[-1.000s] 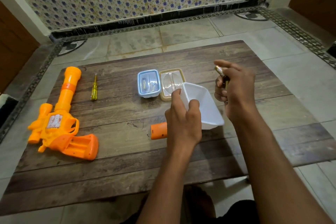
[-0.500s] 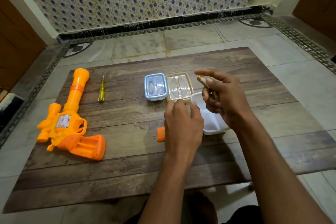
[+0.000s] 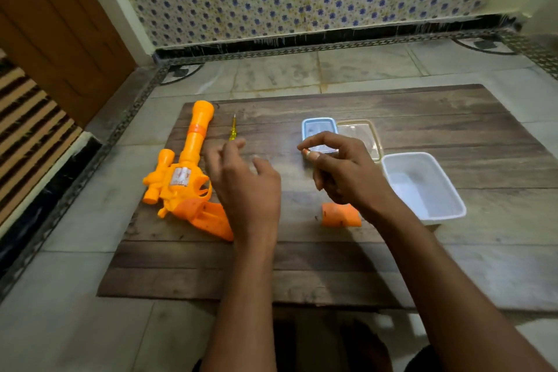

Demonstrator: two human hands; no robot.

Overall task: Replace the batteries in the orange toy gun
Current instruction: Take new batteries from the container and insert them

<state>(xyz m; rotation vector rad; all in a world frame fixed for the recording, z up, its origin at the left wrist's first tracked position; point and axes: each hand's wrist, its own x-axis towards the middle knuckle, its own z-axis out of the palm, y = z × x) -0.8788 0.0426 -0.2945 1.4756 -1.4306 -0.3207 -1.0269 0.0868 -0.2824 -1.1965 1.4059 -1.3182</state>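
Orange plastic, one toy gun (image 3: 184, 178) lies on the left part of the wooden table (image 3: 332, 257), barrel pointing to the far side, its grip partly hidden behind the left hand (image 3: 244, 187). That hand hovers just right of the gun with fingers loosely spread, gripping nothing. One orange battery cover (image 3: 341, 214) lies loose near the middle, partly behind the right wrist. The right hand (image 3: 344, 172) pinches batteries (image 3: 308, 154) between thumb and fingertips; how many I cannot tell. One yellow screwdriver (image 3: 233, 129) lies just right of the barrel. Far of the right hand sit two lidded boxes side by side, one blue-rimmed box (image 3: 318, 127) and one beige-rimmed box (image 3: 362, 133), both partly blocked by the fingers. One open white tub (image 3: 422, 187) stands to the right.
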